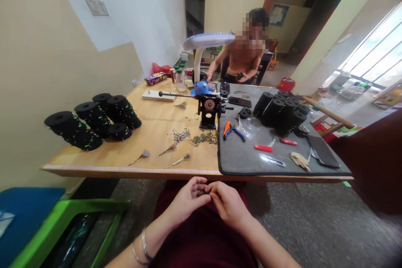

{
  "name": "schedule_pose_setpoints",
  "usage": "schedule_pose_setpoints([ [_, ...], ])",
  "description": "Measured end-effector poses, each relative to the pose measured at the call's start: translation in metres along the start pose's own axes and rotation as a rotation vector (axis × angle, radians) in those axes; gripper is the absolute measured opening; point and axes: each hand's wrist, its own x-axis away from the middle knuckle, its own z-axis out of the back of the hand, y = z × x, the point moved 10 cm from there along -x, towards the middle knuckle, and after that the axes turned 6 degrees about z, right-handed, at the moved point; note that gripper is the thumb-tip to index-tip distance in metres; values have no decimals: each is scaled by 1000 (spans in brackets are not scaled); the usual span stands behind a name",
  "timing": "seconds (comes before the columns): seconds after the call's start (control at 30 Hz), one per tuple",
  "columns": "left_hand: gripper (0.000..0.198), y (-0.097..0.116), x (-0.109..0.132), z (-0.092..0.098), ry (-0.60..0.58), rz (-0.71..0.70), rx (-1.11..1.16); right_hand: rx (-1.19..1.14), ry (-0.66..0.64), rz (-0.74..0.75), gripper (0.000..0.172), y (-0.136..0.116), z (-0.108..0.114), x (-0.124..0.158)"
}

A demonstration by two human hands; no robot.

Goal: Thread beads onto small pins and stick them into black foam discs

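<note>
My left hand [191,194] and my right hand [228,203] meet over my lap, just in front of the table's near edge. The left fingers are curled, with the thumb reaching to the right fingertips. My right thumb and fingers are pinched together. Anything held between them is too small or hidden to make out. Beyond the hands on the wood lie small tufted pieces with thin stems [181,159], a heap of coloured beads [181,135] and a heap of dark bronze-like bits [204,138]. Behind the heaps stands a black hand-cranked device with a dial [208,113].
Black foam rolls [91,119] stuck with small bright pieces stand at left; more rolls [278,106] stand on the grey mat [238,159]. Pliers [234,131], a red-handled tool [263,148] and tweezers [272,160] lie there. A lamp [207,41] rises behind. Another person [240,58] sits opposite.
</note>
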Motion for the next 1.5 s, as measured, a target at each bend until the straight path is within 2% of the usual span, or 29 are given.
schedule_pose_setpoints([
  [0.17, 50, -4, 3, -12, -112, 82, 161, -212, -13, -188, 12, 18, 6, -3],
  [0.27, 59, 3, 6, -23, -202, 57, 290, -350, 10, -238, 13, 27, 0, 0],
  [0.33, 63, 8, 6, -25, -222, 23, 338, -348, 48, -243, 12, 30, -3, 4],
  [0.4, 64, 8, 5, -22, -197, 10, 333, -234, 91, -194, 11, 26, -1, 7],
  [0.5, 52, 1, 2, -15, -99, 61, 204, -36, 87, -64, 11, 12, -1, 7],
  [0.6, 39, -3, 3, -13, -36, 118, 58, -18, 50, -43, 11, 9, -2, 6],
  [0.77, 30, -4, 5, -27, -117, 160, 176, -253, 73, -223, 13, 29, 1, 8],
  [0.9, 35, -7, 5, -36, -193, 166, 235, -310, 68, -283, 13, 33, -2, 11],
  [1.1, 40, -8, 3, -32, -160, 160, 171, -258, 81, -276, 15, 33, -1, 13],
  [1.27, 49, -4, 2, -34, -204, 104, 228, -321, 69, -292, 15, 36, -6, 16],
  [1.37, 51, -1, 3, -37, -228, 83, 261, -246, 105, -228, 13, 28, 0, 15],
  [1.5, 36, -4, 3, -34, -154, 118, 102, -49, 120, -91, 10, 12, 7, 12],
])
